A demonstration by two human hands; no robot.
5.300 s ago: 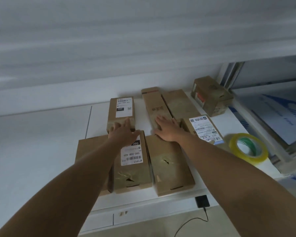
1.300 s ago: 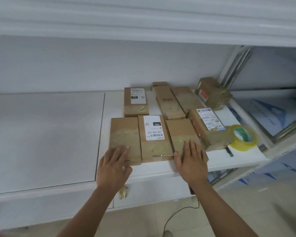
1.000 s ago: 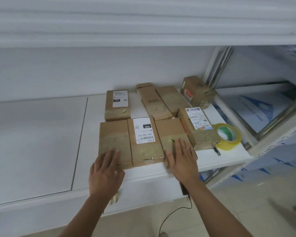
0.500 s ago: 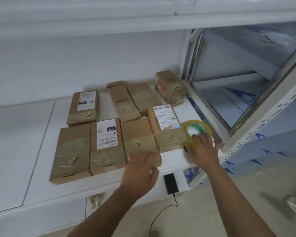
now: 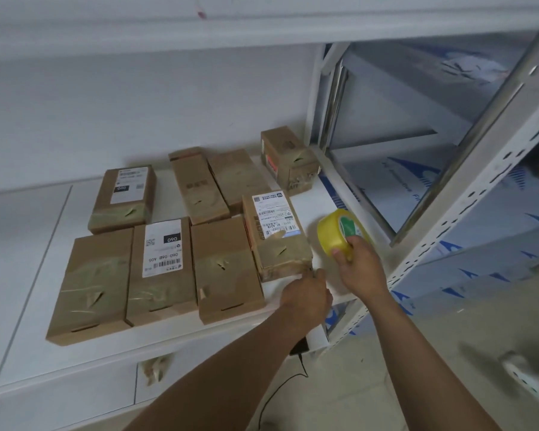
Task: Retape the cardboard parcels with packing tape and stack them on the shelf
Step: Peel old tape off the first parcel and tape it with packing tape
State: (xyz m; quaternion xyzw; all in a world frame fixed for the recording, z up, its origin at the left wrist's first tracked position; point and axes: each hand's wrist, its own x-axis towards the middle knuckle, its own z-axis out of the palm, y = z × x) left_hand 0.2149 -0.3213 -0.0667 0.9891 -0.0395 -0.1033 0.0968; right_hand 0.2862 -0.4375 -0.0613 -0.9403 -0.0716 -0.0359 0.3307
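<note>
Several brown cardboard parcels lie flat on the white shelf board [image 5: 28, 244]. Three sit in a front row [image 5: 91, 284], and others lie behind them [image 5: 122, 197]. A labelled parcel [image 5: 277, 244] lies at the right end. My right hand [image 5: 360, 272] grips the yellow packing tape roll [image 5: 335, 236] and holds it lifted just right of that parcel. My left hand [image 5: 307, 297] is at the parcel's near right corner, with its thumb by the edge and its fingers hidden behind the back of the hand.
A small taped box [image 5: 288, 163] stands at the back right against the white metal rack upright [image 5: 448, 213]. Blue-and-white sheets [image 5: 417, 188] lie in the neighbouring bay. A black device with a cable [image 5: 299, 348] hangs below the shelf's front edge.
Both hands left the front-row parcels and moved right. My right hand took the tape roll and lifted it off the shelf. My left hand reached the labelled parcel's near corner.
</note>
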